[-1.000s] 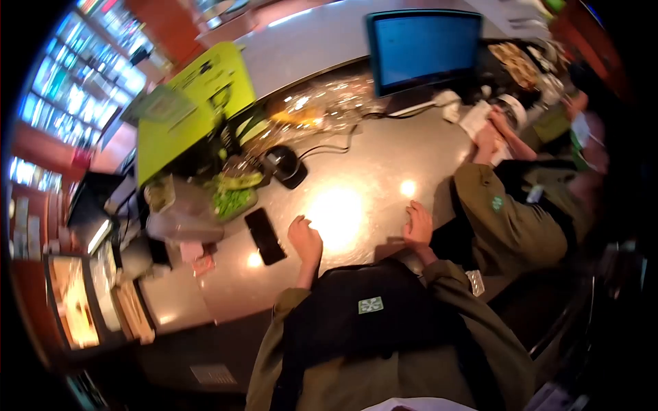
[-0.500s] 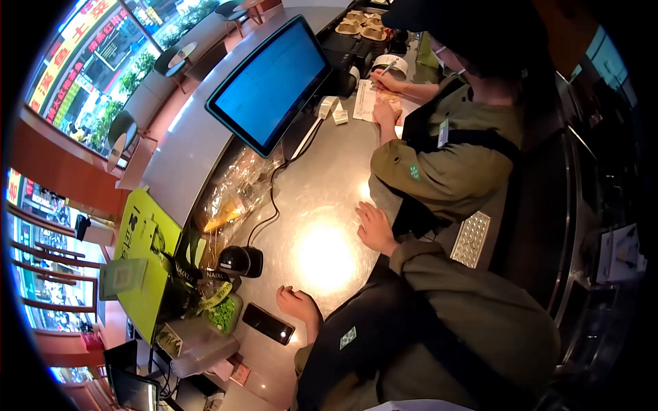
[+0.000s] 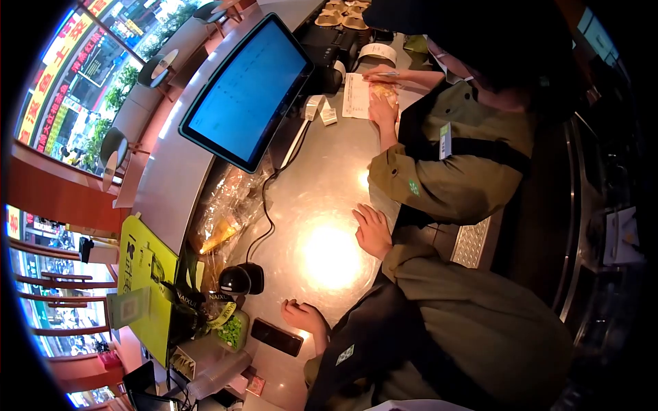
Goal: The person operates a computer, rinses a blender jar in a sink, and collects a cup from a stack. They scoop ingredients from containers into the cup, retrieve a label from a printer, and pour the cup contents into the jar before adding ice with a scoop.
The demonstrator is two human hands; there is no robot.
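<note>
My right hand (image 3: 373, 231) lies flat on the metal counter (image 3: 291, 212) near its edge, fingers spread, holding nothing. My left hand (image 3: 305, 317) rests on the counter with loosely curled fingers and nothing visible in it. Beside it lies a dark smartphone (image 3: 276, 336), apart from the fingers. A black desktop scanner (image 3: 241, 279) with a cable stands a little beyond. Farther up the counter a co-worker (image 3: 452, 151) in an olive shirt holds a pen (image 3: 381, 73) in one hand over a printed paper sheet (image 3: 356, 96), with the other hand resting on it.
A large blue-lit screen (image 3: 250, 89) stands on the counter. Clear plastic bags (image 3: 229, 205) lie near it. A yellow-green sign board (image 3: 145, 281) and a box with green bits (image 3: 232, 331) are by the counter's far side. Cardboard cup carriers (image 3: 343, 15) sit at the top.
The view has shifted slightly. My hands stay resting on the counter in nearly the same places. The co-worker's head leans lower and their hands remain at the paper.
</note>
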